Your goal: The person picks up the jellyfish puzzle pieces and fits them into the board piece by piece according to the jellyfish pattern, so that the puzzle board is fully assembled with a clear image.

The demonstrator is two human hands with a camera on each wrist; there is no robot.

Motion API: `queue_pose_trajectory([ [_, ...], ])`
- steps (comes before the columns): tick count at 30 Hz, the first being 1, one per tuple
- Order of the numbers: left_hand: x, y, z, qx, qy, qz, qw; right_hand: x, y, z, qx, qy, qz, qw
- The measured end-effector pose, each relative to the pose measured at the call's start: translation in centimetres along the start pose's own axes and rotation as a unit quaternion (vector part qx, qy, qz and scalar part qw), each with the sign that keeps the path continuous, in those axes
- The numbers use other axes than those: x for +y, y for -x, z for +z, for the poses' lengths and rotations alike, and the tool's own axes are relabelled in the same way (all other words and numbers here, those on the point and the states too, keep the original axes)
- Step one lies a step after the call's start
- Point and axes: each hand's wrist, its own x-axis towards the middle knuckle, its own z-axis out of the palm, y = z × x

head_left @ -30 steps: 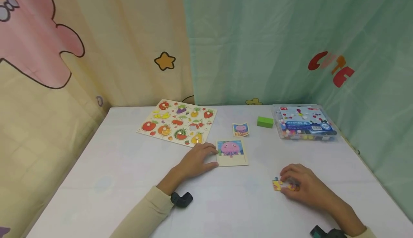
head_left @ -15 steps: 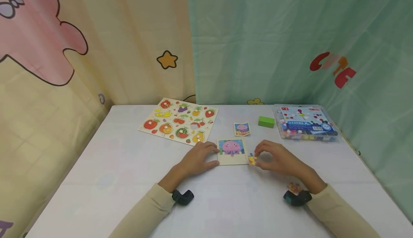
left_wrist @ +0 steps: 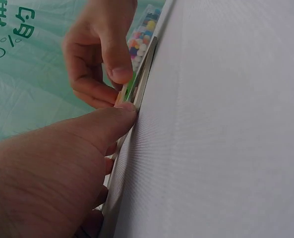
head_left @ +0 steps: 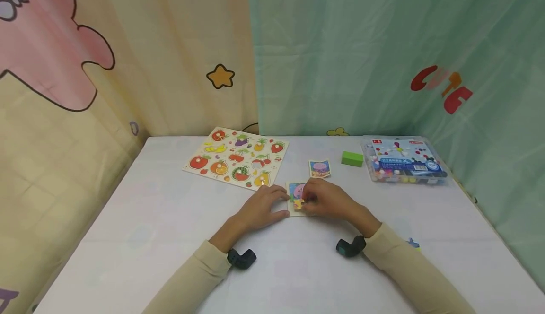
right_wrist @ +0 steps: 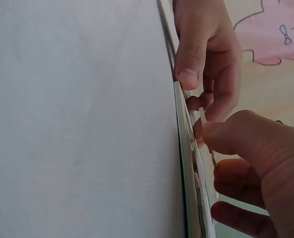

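A small wooden jigsaw board (head_left: 291, 213) with part of a pink octopus picture lies mid-table in the head view. My left hand (head_left: 260, 208) rests at its left side, thumb and forefinger touching the edge. Over the board's lower left, my right hand (head_left: 329, 200) pinches a yellow jigsaw piece (head_left: 298, 204) between thumb and fingers. In the right wrist view, that piece (right_wrist: 203, 117) stands tilted, slightly above the board. The right hand covers the board's right half. Beside the right sleeve, a bluish jigsaw piece (head_left: 412, 243) shows, partly hidden.
Just behind the board lies a small octopus picture card (head_left: 319, 169). A fruit peg puzzle (head_left: 230, 160) sits at the back left. Toward the back right are a green block (head_left: 352, 159) and a clear plastic box (head_left: 404, 162) of colourful beads. Curtains border the table.
My right hand has picked up the yellow jigsaw piece from the right of the table and carried it left, over the board. The left hand has stayed at the board's left edge.
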Motion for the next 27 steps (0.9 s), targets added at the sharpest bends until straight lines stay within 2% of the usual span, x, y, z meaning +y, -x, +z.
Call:
queue_pose_trajectory([
  [3,0.0,0.1,0.0,-0.001,-0.001,0.001,1.0000,-0.2,-0.1,0.4,-0.012,-0.001,0.011,0.9999],
  [12,-0.1,0.1,0.1,0.000,0.002,-0.001,1.0000,0.1,-0.1,1.0,0.007,0.008,-0.009,0.9999],
  [17,-0.2,0.1,0.2,0.000,0.006,0.002,1.0000,0.2,0.1,1.2,0.009,0.005,-0.010,0.9999],
  [27,0.0,0.1,-0.1,0.002,0.001,0.001,1.0000,0.4,0.1,1.3,0.010,0.006,-0.040,0.9991],
])
